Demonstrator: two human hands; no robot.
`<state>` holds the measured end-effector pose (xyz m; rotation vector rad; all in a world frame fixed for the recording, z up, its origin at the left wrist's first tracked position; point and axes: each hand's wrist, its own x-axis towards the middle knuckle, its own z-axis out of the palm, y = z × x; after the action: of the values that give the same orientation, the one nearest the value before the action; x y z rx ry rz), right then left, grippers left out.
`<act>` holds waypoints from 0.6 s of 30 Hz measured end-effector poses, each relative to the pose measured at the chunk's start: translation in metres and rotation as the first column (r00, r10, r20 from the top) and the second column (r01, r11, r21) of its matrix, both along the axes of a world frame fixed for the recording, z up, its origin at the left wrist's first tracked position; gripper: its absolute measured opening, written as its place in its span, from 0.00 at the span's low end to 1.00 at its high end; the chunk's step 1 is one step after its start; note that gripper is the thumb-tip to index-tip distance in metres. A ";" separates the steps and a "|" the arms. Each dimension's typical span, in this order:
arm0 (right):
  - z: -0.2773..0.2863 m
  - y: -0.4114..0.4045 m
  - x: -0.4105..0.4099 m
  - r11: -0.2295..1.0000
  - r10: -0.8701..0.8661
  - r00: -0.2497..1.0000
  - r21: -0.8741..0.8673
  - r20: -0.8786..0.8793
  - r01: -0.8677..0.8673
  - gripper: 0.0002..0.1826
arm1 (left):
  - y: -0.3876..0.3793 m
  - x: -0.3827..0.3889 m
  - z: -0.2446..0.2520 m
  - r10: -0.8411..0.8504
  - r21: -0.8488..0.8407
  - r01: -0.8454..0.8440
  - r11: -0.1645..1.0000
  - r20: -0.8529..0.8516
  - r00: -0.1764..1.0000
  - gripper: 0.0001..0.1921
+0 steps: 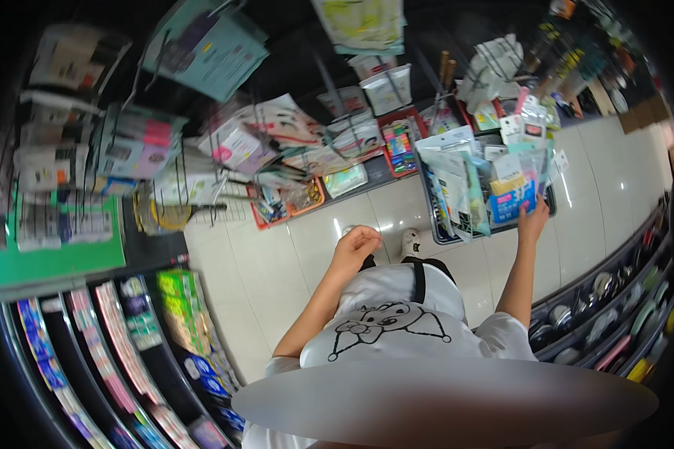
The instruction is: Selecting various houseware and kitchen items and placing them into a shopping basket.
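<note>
My right hand (533, 218) grips the edge of a blue and yellow packet (512, 197) at the right side of a dark plastic basket (446, 240). Other packaged goods stand upright in the basket, among them a white pouch (448, 168) and a pale green packet (478, 210). My left hand (359, 244) hangs in front of my body over the tiled floor, its fingers loosely curled, with nothing seen in it. The basket lies to the right of it, apart from the hand.
Hooks with hanging packets (247, 140) line the display ahead. Below them sit a red tray of colourful packs (400, 147) and an orange tray (314, 196). Stocked shelves (129, 348) rise at the left; racks of kitchenware (601, 314) curve along the right.
</note>
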<state>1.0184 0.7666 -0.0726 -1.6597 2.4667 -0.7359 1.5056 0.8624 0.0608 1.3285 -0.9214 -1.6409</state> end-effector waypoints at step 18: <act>0.081 -0.019 0.258 0.917 0.389 0.907 -0.162 0.165 -0.364 0.23 | -0.017 0.167 -0.017 0.012 -0.068 -0.009 0.998 0.045 0.999 0.07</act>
<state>1.2762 0.7473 0.0088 -1.9250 1.9203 -0.9604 1.6721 0.8456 0.0435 1.3265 -0.9869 -1.5637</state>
